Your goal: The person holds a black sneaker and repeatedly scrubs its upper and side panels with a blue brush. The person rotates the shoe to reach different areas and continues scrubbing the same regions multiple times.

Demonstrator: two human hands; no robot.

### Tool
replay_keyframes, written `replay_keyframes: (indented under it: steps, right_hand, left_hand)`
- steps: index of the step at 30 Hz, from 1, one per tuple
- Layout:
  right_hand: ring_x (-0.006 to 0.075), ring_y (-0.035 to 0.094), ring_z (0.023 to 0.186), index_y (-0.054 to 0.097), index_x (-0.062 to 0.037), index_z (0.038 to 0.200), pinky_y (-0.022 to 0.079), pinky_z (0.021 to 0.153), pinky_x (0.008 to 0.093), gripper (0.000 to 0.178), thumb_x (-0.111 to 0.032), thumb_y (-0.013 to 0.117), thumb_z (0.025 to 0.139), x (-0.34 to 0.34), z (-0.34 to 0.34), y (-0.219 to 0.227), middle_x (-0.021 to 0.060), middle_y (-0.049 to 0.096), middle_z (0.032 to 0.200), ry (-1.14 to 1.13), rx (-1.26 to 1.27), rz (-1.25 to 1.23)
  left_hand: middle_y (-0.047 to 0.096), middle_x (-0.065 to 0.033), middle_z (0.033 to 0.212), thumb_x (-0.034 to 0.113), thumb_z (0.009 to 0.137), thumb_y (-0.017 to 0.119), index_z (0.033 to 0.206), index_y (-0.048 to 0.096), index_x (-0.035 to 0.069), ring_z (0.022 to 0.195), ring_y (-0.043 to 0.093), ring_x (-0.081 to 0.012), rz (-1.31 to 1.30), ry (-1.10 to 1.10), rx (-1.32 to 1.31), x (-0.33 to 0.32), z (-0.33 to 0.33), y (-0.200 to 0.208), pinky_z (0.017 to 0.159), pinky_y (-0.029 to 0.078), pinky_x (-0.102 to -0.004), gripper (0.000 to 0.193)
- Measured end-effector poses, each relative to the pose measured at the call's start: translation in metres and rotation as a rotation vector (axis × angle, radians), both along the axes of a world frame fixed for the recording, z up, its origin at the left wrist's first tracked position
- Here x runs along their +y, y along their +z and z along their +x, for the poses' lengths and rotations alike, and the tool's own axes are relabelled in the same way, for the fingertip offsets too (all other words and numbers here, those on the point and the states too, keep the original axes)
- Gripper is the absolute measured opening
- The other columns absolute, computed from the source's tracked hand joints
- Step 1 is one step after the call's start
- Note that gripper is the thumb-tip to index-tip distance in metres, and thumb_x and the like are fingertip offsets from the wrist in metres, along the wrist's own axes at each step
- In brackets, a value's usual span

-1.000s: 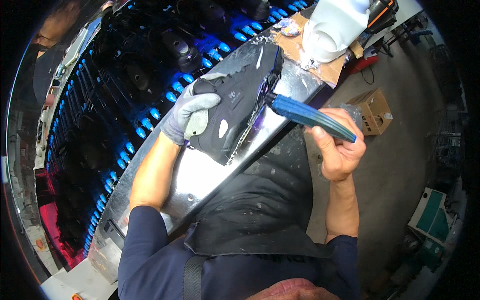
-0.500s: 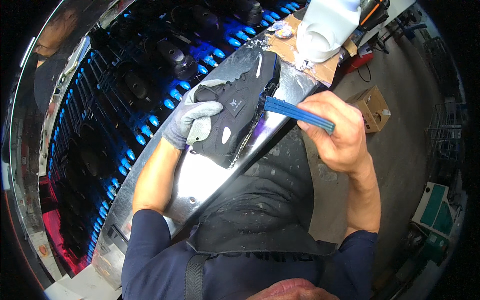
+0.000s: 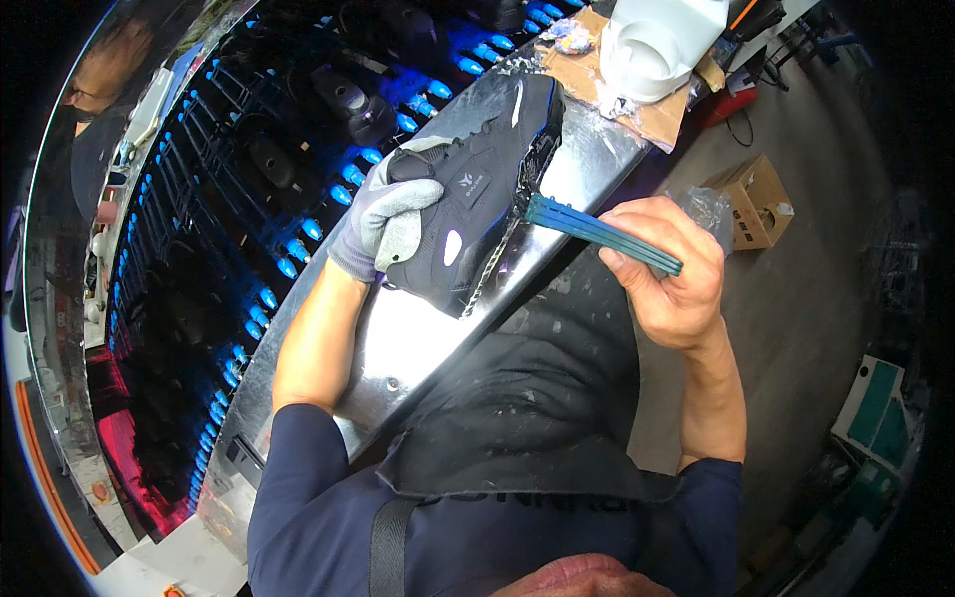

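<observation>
A black shoe upper (image 3: pixel 468 214) lies tilted above the metal ledge, its bottom edge facing right. My left hand (image 3: pixel 386 214), in a grey glove, is closed around the shoe's collar and tongue area. In my bare right hand (image 3: pixel 668 267) is a blue brush (image 3: pixel 597 237), gripped by its flat ribbed handle between thumb and fingers. The dark bristle end touches the shoe's lower edge near its middle. Along that edge runs a pale stitched line, and the part toward the toe looks dark and wet.
The metal ledge (image 3: pixel 383 363) runs diagonally beside a dark conveyor rack with blue-tipped pegs (image 3: pixel 308 229) and several shoes. A white plastic container (image 3: pixel 657 50) stands on stained cardboard (image 3: pixel 662 124) at the ledge's far end. On the floor at right sits a cardboard box (image 3: pixel 761 204).
The brush has shifted slightly along the shoe's lower edge, toward the heel. My view has turned a little, and the shoe stays in my left hand.
</observation>
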State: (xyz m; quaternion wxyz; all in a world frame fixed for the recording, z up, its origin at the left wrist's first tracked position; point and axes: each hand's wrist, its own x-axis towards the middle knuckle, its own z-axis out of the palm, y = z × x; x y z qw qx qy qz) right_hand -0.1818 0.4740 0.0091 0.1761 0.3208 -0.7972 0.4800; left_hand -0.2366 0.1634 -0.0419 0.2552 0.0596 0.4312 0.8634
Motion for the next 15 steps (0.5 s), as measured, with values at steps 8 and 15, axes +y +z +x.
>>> replay_keyframes:
  steps: [8,15]
  right_hand:
    - [0.0277,0.073,0.076,0.074,0.0038,0.103,0.058,0.067,0.0342,0.018,0.001,0.079,0.086,-0.009,0.018,-0.020,0.0166,0.072,0.093,-0.055,-0.054,-0.115]
    - [0.0283,0.071,0.072,0.073,0.0030,0.100,0.056,0.063,0.0352,0.015,-0.002,0.079,0.087,-0.010,0.012,-0.019,0.0161,0.070,0.088,-0.072,0.003,-0.127]
  left_hand:
    - [0.066,-0.0254,0.136,0.004,0.084,0.068,0.143,0.053,-0.004,0.121,0.070,-0.0346,-0.012,0.051,-0.042,0.000,0.000,-0.006,0.109,0.057,-0.0458,0.061]
    - [0.063,-0.0238,0.142,0.016,0.084,0.070,0.149,0.049,-0.002,0.126,0.067,-0.0342,-0.113,0.044,-0.008,0.003,0.003,-0.002,0.114,0.052,-0.0467,0.071]
